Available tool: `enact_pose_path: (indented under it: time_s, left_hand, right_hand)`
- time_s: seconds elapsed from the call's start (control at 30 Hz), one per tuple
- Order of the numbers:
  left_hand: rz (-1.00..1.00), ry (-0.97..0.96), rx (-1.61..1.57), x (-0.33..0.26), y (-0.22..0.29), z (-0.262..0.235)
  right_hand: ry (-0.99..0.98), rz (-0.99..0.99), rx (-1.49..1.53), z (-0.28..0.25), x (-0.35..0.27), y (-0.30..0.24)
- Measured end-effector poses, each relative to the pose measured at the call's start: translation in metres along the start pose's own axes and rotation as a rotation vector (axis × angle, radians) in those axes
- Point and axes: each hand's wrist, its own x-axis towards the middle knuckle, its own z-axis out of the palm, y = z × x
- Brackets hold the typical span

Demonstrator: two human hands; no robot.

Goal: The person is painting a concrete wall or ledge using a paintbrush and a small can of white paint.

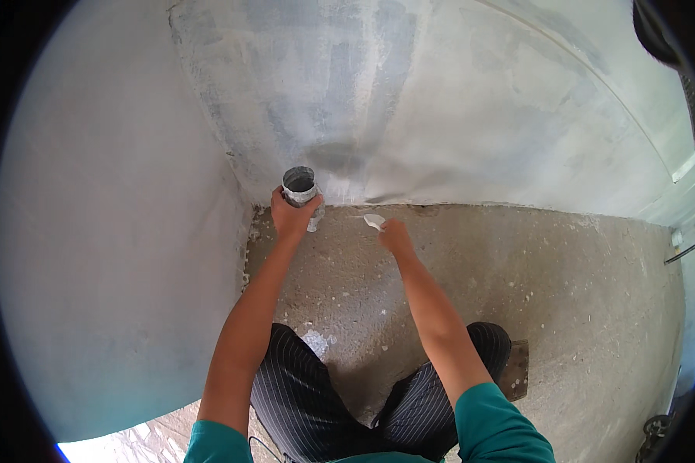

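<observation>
My left hand (290,216) is wrapped round a small round pot (300,185) with a dark inside and a white-smeared rim, held near the foot of the far wall. Below its right side hangs a whitish strip (313,222); whether it belongs to the pot I cannot tell. To the right, my right hand (395,235) is closed on a small hand tool (374,221) with a white, flared head pointing left. Its handle is hidden in my fingers, and brush or scraper I cannot tell. The head is over the floor, close to the wall's base.
The far wall (479,116) has uneven grey and white patches and meets a smooth left wall (116,231) in a corner. Rough concrete floor (579,285) bears white specks. A brown board (517,369) lies by my right knee; a dark rod (686,251) juts in at the right.
</observation>
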Motion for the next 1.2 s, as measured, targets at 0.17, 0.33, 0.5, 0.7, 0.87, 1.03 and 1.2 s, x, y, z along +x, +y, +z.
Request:
enact_pose_path:
  time_s: [0.17, 0.33, 0.5, 0.7, 0.87, 1.03, 1.2]
  left_hand:
    - [0.018, -0.025, -0.012, -0.001, -0.008, 0.011]
    - [0.015, -0.015, 0.009, 0.007, -0.024, -0.009]
    - [0.003, -0.053, 0.03, 0.004, -0.017, 0.003]
    - [0.001, -0.056, 0.009, 0.002, -0.023, 0.005]
    - [-0.001, -0.051, 0.021, -0.002, -0.015, 0.007]
    - [0.01, -0.023, 0.033, 0.004, -0.024, -0.003]
    - [0.014, -0.043, -0.007, 0.003, -0.022, 0.004]
  right_hand:
    - [0.121, 0.025, 0.084, -0.092, 0.042, -0.031]
    - [-0.143, 0.013, -0.002, -0.29, 0.031, -0.149]
    - [0.174, -0.204, 0.002, -0.42, -0.042, -0.2]
    - [0.467, -0.269, -0.042, -0.432, -0.091, -0.232]
    - [0.809, -0.39, 0.073, -0.419, -0.087, -0.214]
    - [1.136, -0.643, 0.257, -0.361, -0.028, -0.196]
    - [1.016, -0.533, 0.093, -0.266, 0.031, -0.13]
